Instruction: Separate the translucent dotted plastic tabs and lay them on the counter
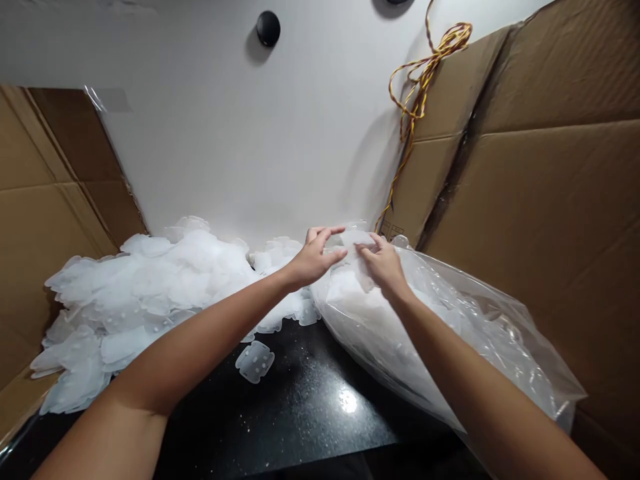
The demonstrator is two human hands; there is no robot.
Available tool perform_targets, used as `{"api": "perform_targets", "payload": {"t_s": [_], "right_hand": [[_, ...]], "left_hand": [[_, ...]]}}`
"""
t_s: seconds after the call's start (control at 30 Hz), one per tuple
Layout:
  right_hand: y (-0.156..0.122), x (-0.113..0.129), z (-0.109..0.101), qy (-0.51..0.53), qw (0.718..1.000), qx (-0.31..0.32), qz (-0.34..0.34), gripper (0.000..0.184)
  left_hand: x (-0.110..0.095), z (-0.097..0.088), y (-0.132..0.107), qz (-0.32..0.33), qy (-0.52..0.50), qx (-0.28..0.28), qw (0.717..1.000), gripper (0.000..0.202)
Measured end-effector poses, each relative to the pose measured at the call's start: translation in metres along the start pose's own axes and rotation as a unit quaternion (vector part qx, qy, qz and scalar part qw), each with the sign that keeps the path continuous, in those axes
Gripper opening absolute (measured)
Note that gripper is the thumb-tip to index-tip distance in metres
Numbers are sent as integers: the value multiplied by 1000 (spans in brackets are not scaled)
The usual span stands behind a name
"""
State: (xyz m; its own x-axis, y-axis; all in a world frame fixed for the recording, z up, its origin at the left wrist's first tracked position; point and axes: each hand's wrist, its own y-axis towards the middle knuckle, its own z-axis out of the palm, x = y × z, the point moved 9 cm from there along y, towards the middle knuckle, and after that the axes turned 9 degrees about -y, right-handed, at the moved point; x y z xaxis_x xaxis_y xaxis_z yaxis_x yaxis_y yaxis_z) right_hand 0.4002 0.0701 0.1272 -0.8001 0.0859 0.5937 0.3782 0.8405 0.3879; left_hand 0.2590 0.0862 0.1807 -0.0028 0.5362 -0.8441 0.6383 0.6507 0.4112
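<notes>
**Forearms (pixel 200 347) out, both hands on one translucent piece (pixel 356 239)**

Our forearms reach over a black speckled countertop (pixel 310 407), glossy and dusted with white flecks. Short of the fingers and to their left lies a single flat piece (pixel 255 361), a rounded square with small dots. Our left hand (pixel 315 257) and right hand (pixel 384 263) meet fingertip to fingertip, each pinching an edge of the translucent piece. We judge the light edge grip suits a sheet this thin and floppy. Under the right fingers a clear, crinkled plastic bag (pixel 450 320) sags open, full of similar pieces and propped against the cardboard wall (pixel 550 220). Left of the fingers spreads a loose heap (pixel 165 280) of the same milky pieces. Beyond the fingers rises a white wall (pixel 250 133), a yellow-red cord (pixel 420 87) hanging to their upper right.
</notes>
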Motion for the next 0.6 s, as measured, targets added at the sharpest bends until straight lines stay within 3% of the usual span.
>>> {"api": "perform_targets", "payload": {"t_s": [0.03,0.1,0.13,0.2,0.3,0.33,0.4,0.47,0.53,0.6], "right_hand": [[5,-17,-4,-49,998,13,24,42],[9,-39,-7,-130,989,45,47,42],[8,-42,-7,-168,983,59,46,45],[0,-32,-8,-263,963,59,24,53],[-27,15,-3,-309,949,19,-55,43],[-40,34,7,-279,956,31,-89,36],[-70,69,44,-163,970,115,-140,26],[-99,100,88,-90,958,188,-198,21],[-113,113,123,-96,951,190,-224,18],[-114,110,151,-109,952,181,-223,23]], "left_hand": [[3,0,-10,15,78,55,995,34],[25,-11,-44,19,244,142,959,26],[37,-27,-62,16,319,137,938,23],[64,-63,-98,-7,365,94,926,24],[99,-105,-142,-36,407,37,912,28],[108,-114,-153,-40,415,25,909,31],[120,-122,-167,-41,421,12,906,35],[122,-120,-176,-17,434,22,901,33],[117,-112,-183,24,454,44,890,26],[108,-106,-189,52,475,55,877,22]]}}
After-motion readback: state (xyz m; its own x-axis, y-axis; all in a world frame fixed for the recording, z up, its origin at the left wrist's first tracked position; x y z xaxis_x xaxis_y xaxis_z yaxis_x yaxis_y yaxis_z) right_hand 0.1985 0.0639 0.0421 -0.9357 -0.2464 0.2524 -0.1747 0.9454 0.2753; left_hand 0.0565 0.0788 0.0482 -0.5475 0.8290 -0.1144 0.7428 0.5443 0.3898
